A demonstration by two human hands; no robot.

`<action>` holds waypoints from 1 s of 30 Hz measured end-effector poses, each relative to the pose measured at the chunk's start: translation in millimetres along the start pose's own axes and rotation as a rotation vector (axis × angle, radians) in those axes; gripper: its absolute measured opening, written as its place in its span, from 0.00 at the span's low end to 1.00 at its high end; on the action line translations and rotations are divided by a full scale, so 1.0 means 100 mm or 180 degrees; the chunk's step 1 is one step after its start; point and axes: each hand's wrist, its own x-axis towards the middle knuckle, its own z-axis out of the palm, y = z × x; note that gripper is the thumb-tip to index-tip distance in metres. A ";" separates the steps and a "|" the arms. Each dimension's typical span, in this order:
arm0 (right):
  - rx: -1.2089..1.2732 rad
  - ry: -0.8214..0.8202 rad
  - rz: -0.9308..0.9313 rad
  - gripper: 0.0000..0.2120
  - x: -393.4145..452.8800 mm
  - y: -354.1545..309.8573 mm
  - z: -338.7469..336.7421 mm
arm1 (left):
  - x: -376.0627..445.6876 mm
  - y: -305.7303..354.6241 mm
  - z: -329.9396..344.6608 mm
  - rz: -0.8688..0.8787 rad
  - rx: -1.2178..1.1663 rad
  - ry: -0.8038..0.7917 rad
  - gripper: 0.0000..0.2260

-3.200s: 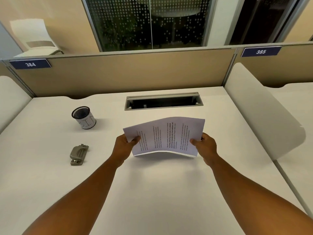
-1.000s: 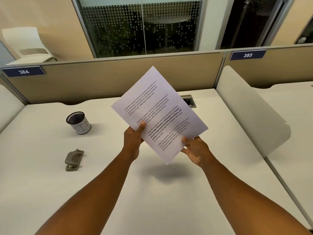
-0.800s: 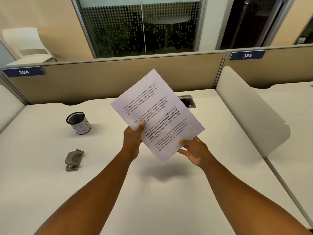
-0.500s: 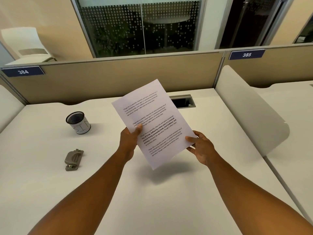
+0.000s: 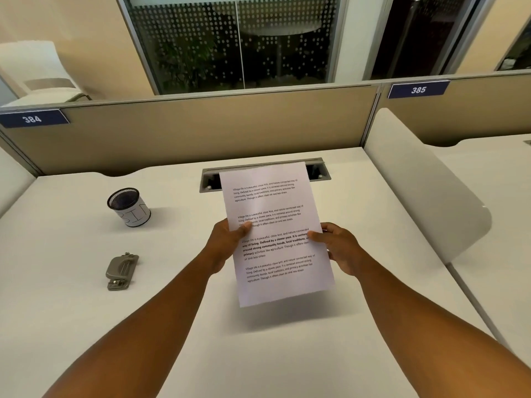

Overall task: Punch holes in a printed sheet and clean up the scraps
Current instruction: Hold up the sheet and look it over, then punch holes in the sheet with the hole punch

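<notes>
Two hands' fingers pinch one printed sheet [image 5: 273, 225]; one hole punch [image 5: 120, 271], one cup [image 5: 129, 207]

"384" [image 5: 32, 119] and "385" [image 5: 418, 89] on partition plates, "village life…" on sheet [image 5: 275, 234]

Bare desk [image 5: 287, 354] lies open below — only hole punch [image 5: 122, 271] and mesh cup [image 5: 129, 207] stand leftward.

A white desk [image 5: 287, 354] is sitting against a tan partition [image 5: 201, 130] wearing number plates 384 [image 5: 32, 119] and 385 [image 5: 418, 89]. A cable slot [image 5: 209, 180] is lying open at the back. A white chair [image 5: 37, 73] is standing beyond, beside a dotted window [image 5: 230, 38].
</notes>
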 end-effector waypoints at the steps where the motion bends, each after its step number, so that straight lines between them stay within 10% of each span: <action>1: -0.0029 -0.0012 0.0009 0.14 0.01 -0.01 0.01 | 0.02 -0.02 0.00 -0.0025 0.0086 -0.0028 0.13; 13: -0.0084 0.0146 0.0009 0.11 0.20 0.05 0.10 | 0.20 -0.16 -0.16 -0.0309 0.0031 0.0242 0.11; 30: -0.0350 0.0399 0.0285 0.08 0.55 0.23 0.31 | 0.28 -0.59 -1.74 -0.1101 0.1949 0.2846 0.13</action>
